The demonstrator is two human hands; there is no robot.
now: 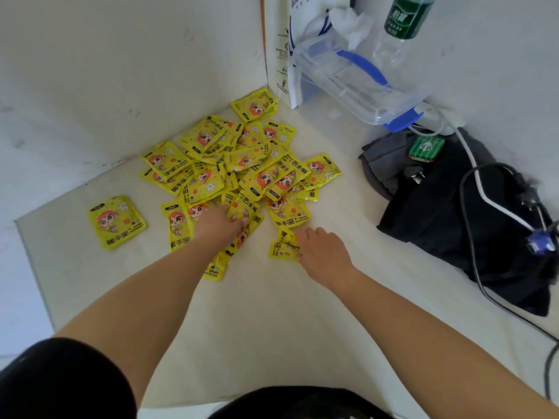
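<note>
The head view looks down on a white table [272, 313] set into a corner. A loose pile [242, 164] of yellow hand-warmer packets lies toward the back of it, and the packets overlap so much that the ones underneath cannot be counted.

The left hand [217, 225] lies on the near edge of the pile. Its fingers are pushed in among the packets and mostly covered by them. Whether they close round a packet or only press down cannot be told.

The right hand [320, 252] is just off the pile's near right edge. Its curled fingers and thumb pinch a single packet [282, 247], which lies crumpled on the table and touches the pile's nearest packets.

Left of the pile, and apart from it, sits a small stack [116, 220] of the same packets, squared up.

Behind the pile to the right, a white paper bag [284, 55] leans in the corner with its top cut off by the frame. A clear plastic box [357, 86] with blue clasps is tilted against it.

Further right of the pile stands a bottle [405, 22] with a green label, its cap out of frame.

Well to the right of the pile lies a dark cloth [453, 207], blurred, and what it is stays unclear. A small green object [426, 148] and some cables [484, 195] rest on it.
</note>
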